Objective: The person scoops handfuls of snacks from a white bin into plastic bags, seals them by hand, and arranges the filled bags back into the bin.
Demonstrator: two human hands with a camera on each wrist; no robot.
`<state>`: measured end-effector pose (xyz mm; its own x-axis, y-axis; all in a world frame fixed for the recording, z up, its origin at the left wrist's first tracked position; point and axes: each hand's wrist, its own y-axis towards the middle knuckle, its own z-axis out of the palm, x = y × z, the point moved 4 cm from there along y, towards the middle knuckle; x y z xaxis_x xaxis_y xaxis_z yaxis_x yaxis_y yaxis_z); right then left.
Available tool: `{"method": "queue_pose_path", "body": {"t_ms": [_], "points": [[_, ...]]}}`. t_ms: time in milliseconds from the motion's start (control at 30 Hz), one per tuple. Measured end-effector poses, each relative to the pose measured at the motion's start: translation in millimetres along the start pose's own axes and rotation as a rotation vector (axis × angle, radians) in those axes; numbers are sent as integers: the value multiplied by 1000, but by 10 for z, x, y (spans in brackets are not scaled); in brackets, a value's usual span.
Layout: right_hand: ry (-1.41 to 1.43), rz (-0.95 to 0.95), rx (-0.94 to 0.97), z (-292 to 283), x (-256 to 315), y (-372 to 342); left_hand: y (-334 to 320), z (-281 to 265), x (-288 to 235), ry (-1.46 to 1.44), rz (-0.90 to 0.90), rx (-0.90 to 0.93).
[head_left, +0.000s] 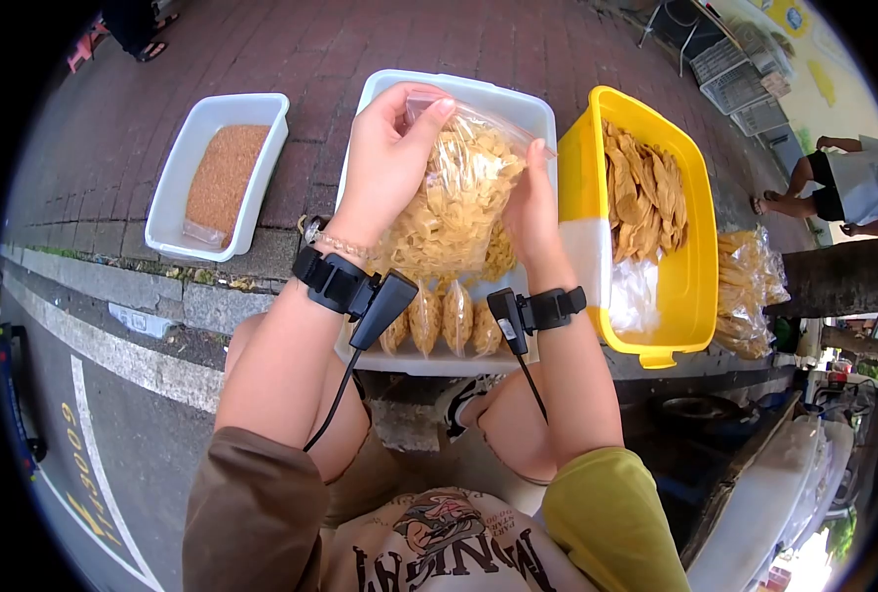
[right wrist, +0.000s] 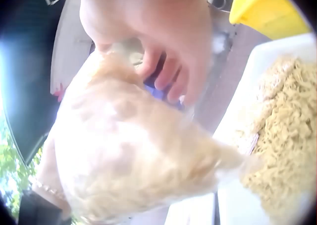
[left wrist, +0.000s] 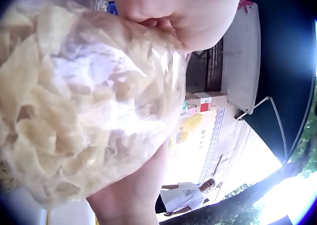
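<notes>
Beside a rigid yellow bin (head_left: 690, 296), left hand (head_left: 389, 158) and right hand (head_left: 534, 212) pinch a glossy, bulging bag (head_left: 461, 192) obstructing a white tub (head_left: 523, 107).

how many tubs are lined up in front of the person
3: the small white tub on the left, the larger white tub in the middle beneath the held bag, and the yellow tub on the right.

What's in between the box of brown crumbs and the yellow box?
The head view shows a white bin, with the bag of yellowish pieces held above it.
</notes>
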<state>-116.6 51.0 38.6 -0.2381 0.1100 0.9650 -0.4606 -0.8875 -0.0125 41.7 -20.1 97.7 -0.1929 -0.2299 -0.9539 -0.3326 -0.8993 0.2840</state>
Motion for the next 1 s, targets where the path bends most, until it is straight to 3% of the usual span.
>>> {"method": "queue_pose_path", "body": {"t_ms": [67,100,233,333,567,1000], "points": [[428,143,264,268,49,-130,-1,-15,25,-48,5,-36],[362,179,334,319,75,-189,15,-41,43,-77,44,-94],[40,213,305,383,-45,-241,51,-99,82,-154,63,-195],[53,162,299,458,-35,-255,73,-78,211,-223,49,-179],[121,139,299,588,-9,-366,21,-113,133,87,96,-205],[218,62,178,534,-60,-372,-49,-23,57,24,80,-200]]}}
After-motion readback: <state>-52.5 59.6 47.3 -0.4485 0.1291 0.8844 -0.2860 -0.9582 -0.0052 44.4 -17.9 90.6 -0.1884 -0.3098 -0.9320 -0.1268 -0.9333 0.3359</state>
